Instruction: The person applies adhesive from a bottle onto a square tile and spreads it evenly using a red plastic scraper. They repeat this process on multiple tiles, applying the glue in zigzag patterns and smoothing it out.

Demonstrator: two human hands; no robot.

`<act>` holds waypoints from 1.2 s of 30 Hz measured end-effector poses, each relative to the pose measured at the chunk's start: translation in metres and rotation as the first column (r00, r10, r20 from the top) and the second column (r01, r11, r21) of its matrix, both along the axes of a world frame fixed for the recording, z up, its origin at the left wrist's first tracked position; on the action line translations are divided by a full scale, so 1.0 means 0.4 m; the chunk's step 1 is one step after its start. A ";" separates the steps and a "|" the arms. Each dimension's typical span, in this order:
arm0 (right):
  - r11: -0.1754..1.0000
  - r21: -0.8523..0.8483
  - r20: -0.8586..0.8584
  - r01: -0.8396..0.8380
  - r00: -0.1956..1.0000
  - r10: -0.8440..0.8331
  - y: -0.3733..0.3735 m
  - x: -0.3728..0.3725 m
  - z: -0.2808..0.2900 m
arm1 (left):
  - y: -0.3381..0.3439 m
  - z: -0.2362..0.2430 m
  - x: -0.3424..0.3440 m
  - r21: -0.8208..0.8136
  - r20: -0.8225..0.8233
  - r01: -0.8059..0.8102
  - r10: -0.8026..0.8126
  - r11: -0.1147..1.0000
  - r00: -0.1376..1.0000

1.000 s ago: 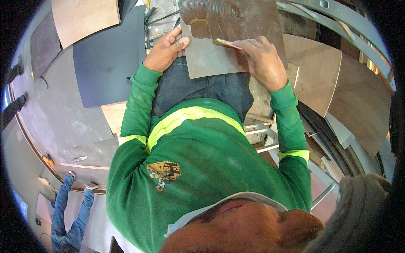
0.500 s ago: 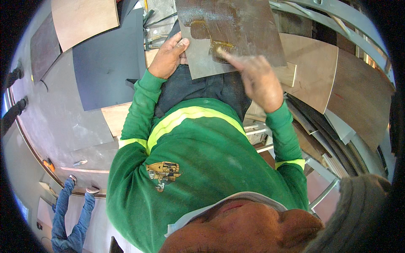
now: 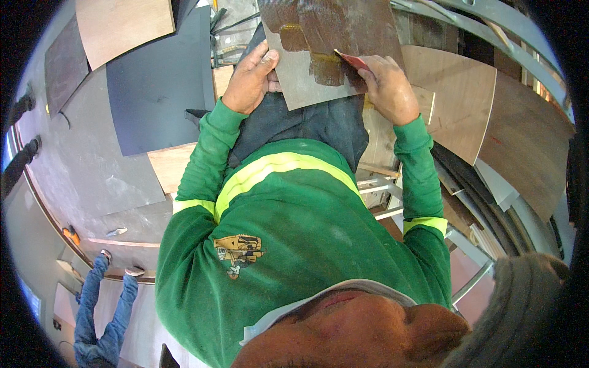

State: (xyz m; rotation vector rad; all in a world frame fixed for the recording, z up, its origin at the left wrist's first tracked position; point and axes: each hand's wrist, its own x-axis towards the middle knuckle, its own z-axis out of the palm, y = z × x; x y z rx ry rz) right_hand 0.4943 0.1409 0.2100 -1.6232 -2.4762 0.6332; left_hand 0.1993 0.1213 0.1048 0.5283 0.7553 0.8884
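Note:
A brown-grey sheet [image 3: 300, 86] lies across my lap at the top of the head view, its upper part coated dark and its lower left corner bare. Amber, glue-like patches [image 3: 293, 38] sit on its face, with comb-like streaks around them. My left hand [image 3: 250, 83] holds the sheet's left edge, thumb at the rim and some fingers hidden. In my right hand [image 3: 392, 91] is a flat red spreader [image 3: 353, 60], gripped between thumb and fingers. Its tip is over the coated area by the lower patch; whether it touches is unclear.
A large dark blue-grey sheet [image 3: 159, 92] and a light wooden panel [image 3: 126, 27] lie at the left. More wooden panels [image 3: 457, 92] and a metal rail [image 3: 527, 43] are at the right. A person in jeans [image 3: 92, 306] stands at the lower left.
My right hand has moved slightly up and right, lifting the spreader from the lower amber patch toward its right side. The sheet has tilted a little, and my left hand has shifted slightly right.

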 end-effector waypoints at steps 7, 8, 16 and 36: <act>1.000 -0.012 -0.058 -0.027 0.998 0.026 -0.095 -0.043 0.020 | -0.002 0.012 0.020 -0.007 -0.032 -0.029 0.028 1.000 0.999; 0.999 -0.025 -0.058 -0.022 0.998 0.020 -0.100 -0.053 0.035 | -0.001 0.016 0.019 -0.005 -0.047 -0.024 0.024 1.000 0.999; 0.984 0.167 -0.175 -0.068 0.980 0.097 0.079 -0.084 -0.013 | 0.018 -0.006 0.013 -0.016 0.018 -0.040 0.040 0.999 0.999; 0.911 0.182 0.074 -0.369 0.929 0.361 0.209 -0.209 -0.104 | -0.158 0.081 0.059 -0.198 0.283 0.040 0.018 0.979 0.959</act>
